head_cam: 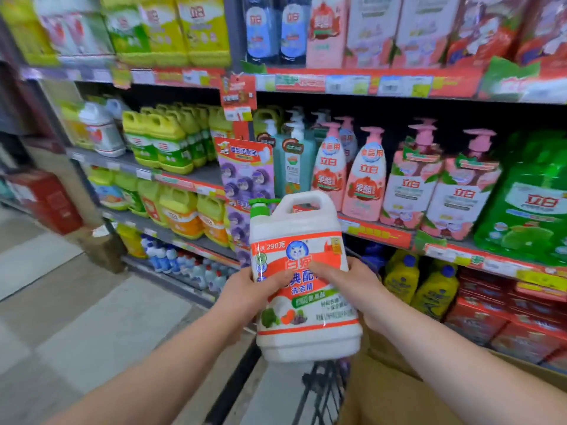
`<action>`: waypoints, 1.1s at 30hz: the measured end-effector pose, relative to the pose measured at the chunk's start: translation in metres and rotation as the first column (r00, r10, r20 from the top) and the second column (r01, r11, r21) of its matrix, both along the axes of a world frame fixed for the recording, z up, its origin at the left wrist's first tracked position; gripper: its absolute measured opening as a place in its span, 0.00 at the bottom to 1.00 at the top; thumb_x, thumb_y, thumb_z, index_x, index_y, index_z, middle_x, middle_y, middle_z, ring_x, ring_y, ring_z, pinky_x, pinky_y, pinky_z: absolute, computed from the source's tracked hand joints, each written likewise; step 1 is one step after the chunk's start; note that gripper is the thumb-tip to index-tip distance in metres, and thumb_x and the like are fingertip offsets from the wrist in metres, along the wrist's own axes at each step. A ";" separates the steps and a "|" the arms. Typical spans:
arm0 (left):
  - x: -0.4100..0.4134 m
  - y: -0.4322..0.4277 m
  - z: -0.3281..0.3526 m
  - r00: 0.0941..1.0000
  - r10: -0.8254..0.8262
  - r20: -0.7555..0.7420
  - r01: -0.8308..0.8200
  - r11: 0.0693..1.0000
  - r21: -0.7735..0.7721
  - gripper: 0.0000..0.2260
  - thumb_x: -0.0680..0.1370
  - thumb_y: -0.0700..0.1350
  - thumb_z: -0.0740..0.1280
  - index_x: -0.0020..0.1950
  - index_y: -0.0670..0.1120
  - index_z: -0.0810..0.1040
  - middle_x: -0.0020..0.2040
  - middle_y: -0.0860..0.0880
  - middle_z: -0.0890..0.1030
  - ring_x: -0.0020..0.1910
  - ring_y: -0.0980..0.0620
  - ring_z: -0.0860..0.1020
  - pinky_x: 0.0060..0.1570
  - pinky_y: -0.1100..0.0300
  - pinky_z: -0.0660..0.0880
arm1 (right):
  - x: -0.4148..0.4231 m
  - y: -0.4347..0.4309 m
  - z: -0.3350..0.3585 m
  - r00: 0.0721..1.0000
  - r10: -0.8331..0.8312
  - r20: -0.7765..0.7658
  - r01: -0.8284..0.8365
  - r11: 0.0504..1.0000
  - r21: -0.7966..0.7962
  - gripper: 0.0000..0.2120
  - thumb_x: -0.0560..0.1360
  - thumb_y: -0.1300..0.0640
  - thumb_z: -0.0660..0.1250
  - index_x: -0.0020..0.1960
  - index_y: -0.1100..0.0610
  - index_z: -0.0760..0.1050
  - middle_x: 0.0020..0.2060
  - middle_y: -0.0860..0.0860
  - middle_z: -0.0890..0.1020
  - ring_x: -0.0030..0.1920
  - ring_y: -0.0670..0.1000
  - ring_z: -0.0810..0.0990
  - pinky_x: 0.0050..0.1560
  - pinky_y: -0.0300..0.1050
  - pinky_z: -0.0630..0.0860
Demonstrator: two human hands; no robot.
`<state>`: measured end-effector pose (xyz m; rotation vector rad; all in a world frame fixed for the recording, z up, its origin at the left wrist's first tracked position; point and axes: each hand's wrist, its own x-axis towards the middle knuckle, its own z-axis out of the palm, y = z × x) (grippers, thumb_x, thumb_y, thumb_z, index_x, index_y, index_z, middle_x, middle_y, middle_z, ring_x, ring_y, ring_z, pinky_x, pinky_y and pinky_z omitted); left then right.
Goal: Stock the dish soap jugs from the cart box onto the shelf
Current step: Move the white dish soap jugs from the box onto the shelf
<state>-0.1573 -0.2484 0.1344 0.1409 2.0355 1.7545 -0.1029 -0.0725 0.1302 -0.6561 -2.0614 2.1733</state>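
Observation:
A white dish soap jug with an orange label, a green pump cap and a moulded handle is held upright in mid-air in front of the shelves. My left hand grips its left side, fingers curled onto the label. My right hand grips its right side, thumb across the label. Beneath my right forearm sits the brown cardboard cart box, its inside hidden. Two similar white jugs stand on the middle shelf at far left.
The shelf unit holds yellow-green jugs on the left, pink pump bottles in the middle and green refill bags at right. A purple hanging strip dangles between bays. The black wire cart is below the jug. Grey floor tiles lie to the left.

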 end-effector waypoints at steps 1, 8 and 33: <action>-0.006 -0.022 0.003 1.000 0.023 -0.006 -0.023 1.000 -0.002 0.13 0.68 0.53 0.75 0.47 0.49 0.80 0.39 0.52 0.86 0.34 0.55 0.84 0.24 0.66 0.75 | -0.008 -0.020 0.003 1.000 0.020 -0.003 -0.020 1.000 0.008 0.25 0.63 0.50 0.78 0.56 0.57 0.78 0.45 0.54 0.86 0.42 0.54 0.86 0.43 0.48 0.83; -0.045 -0.196 0.024 0.987 0.150 -0.064 -0.150 0.989 0.009 0.16 0.66 0.52 0.76 0.50 0.48 0.80 0.40 0.51 0.86 0.36 0.53 0.85 0.27 0.64 0.76 | -0.071 -0.186 0.017 0.982 0.167 -0.083 -0.170 0.985 -0.022 0.20 0.65 0.54 0.77 0.54 0.58 0.78 0.40 0.53 0.87 0.38 0.52 0.86 0.30 0.40 0.79; -0.286 -0.458 0.016 0.870 0.488 -0.071 -0.490 0.872 -0.007 0.17 0.66 0.53 0.76 0.50 0.48 0.78 0.40 0.52 0.86 0.38 0.52 0.85 0.32 0.60 0.79 | -0.386 -0.453 0.004 0.853 0.507 -0.120 -0.512 0.859 -0.011 0.23 0.63 0.53 0.79 0.54 0.57 0.77 0.35 0.47 0.86 0.34 0.48 0.85 0.26 0.36 0.77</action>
